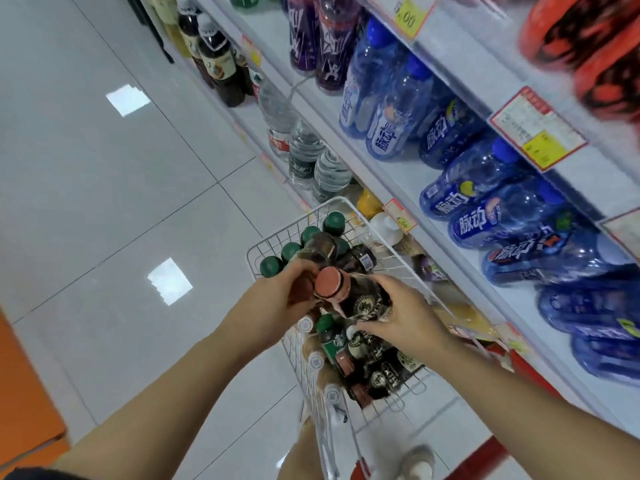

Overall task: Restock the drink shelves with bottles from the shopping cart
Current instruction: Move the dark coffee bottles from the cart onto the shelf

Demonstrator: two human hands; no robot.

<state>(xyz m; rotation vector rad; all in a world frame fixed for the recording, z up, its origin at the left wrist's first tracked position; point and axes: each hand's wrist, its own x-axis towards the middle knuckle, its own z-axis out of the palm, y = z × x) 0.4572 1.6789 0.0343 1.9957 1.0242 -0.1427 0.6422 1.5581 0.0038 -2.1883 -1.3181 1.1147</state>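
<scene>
Fingers (298, 269) of left hand (273, 299) and right hand (405, 323) clamp a pink-capped bottle (360, 303), upright over the cart (294, 226); shelves (408, 169) lie right, nearer the right hand.

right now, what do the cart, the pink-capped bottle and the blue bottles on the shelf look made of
Cart: thin metal wire, apparently white-coated, judging by its open grid.
Pink-capped bottle: dark glossy body with sharp highlights, either glass or hard plastic; the cap looks like matte plastic.
Blue bottles: clear blue-tinted plastic, ribbed and see-through, with glossy printed labels.
</scene>
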